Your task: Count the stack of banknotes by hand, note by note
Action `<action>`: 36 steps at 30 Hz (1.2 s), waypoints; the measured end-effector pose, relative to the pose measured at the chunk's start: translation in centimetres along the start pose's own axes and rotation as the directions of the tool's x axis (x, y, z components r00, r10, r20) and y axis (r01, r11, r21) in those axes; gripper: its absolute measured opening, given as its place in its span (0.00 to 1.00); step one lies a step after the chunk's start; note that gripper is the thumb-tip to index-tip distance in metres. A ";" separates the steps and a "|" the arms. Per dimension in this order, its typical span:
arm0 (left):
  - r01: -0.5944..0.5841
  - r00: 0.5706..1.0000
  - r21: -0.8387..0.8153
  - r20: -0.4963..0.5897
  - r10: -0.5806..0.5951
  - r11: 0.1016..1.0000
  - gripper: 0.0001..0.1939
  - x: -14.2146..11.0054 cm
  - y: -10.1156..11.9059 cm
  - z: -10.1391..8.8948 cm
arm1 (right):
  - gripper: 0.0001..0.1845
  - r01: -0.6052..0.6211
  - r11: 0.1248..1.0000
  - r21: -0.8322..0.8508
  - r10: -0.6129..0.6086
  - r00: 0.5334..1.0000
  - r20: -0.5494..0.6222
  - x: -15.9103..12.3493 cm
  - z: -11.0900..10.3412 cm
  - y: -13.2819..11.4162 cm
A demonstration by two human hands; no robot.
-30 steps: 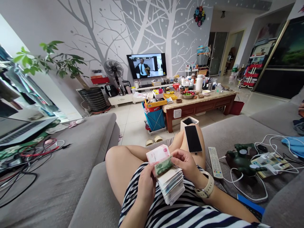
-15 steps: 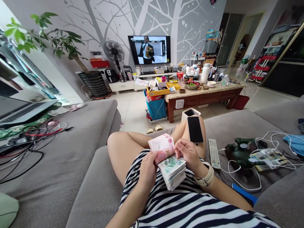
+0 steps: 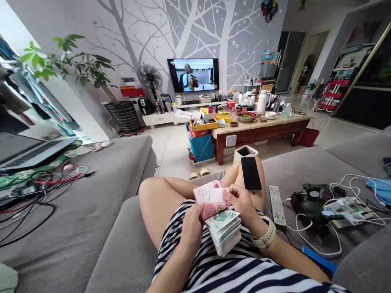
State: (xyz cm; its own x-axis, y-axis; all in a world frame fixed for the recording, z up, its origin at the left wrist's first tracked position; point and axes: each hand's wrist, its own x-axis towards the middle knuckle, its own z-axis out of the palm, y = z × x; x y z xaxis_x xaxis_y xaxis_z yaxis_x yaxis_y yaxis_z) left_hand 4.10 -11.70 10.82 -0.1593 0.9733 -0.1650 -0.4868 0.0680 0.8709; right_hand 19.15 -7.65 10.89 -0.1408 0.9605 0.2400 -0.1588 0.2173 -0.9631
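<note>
Over my lap, my left hand [image 3: 192, 226] grips the left edge of several pink banknotes [image 3: 210, 200], its thumb lying on their face. The fingers of my right hand [image 3: 241, 201] pinch the right end of the top pink note, which is shifted a little from those beneath it. Below them, a thick stack of banknotes [image 3: 224, 232] with a green note marked 50 on top rests against the striped cloth on my lap; its left edge is hidden by my left hand. A black-screened phone [image 3: 251, 174] lies on my right leg, just beyond my right hand.
A remote control [image 3: 277, 205], a dark green figure [image 3: 311, 203] and a power strip [image 3: 348, 211] with white cables lie on the sofa to the right. Tangled cords [image 3: 45, 183] and a laptop [image 3: 33, 150] are at left. A cluttered coffee table [image 3: 262, 130] stands ahead.
My right hand has gone from touching the notes' right edge to pinching the top pink note, which now sits askew over the others. The view has tilted up slightly.
</note>
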 end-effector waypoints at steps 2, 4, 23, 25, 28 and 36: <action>-0.018 0.998 -0.019 -0.056 0.017 1.000 0.11 0.2 -0.1 -0.2 | 0.20 0.014 1.000 -0.012 -0.014 1.000 -0.009 0.0 0.1 0.0; -0.022 0.996 -0.035 -0.090 0.018 0.999 0.11 0.4 -0.3 -0.5 | 0.20 0.022 1.000 -0.002 -0.022 1.000 -0.010 0.0 0.2 -0.1; 0.016 1.000 -0.015 0.009 -0.016 1.000 0.10 0.1 0.2 -0.4 | 0.16 0.055 0.987 0.148 -0.064 0.996 0.056 -0.1 0.7 -0.5; 0.022 1.000 -0.029 0.001 -0.022 0.999 0.10 0.0 0.3 -0.4 | 0.16 0.051 0.987 0.151 -0.059 0.997 0.053 -0.1 0.7 -0.5; 0.020 0.999 -0.035 -0.028 -0.021 0.999 0.10 0.0 0.4 -0.3 | 0.16 0.053 0.986 0.157 -0.061 0.997 0.050 0.0 0.7 -0.3; 0.007 1.000 -0.007 -0.007 -0.007 1.000 0.10 0.2 0.2 -0.5 | 0.17 0.082 0.985 0.155 -0.089 0.995 0.035 -0.1 0.5 -0.1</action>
State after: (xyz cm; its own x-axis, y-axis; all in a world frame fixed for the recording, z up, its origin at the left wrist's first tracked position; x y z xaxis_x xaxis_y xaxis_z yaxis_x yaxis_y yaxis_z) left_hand 3.55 -11.55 10.75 -0.1614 0.9714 -0.1742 -0.4937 0.0734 0.8665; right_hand 18.66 -7.85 11.07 -0.1607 0.9306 0.3289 -0.3192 0.2664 -0.9095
